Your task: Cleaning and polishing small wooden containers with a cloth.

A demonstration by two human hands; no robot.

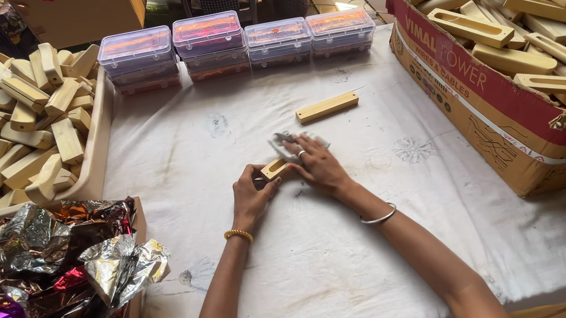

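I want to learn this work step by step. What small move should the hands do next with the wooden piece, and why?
Probably fold the silver foil over the small wooden piece. The left hand pinches the piece against the white cloth, and the right hand presses the foil beside it, but most of the piece looks bare.

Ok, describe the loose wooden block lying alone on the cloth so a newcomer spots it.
Start at the row of clear plastic boxes along the white cloth's far edge. Just nearer, beyond the hands, lies one pale wooden block. Unlike the heaped blocks either side, it lies alone.
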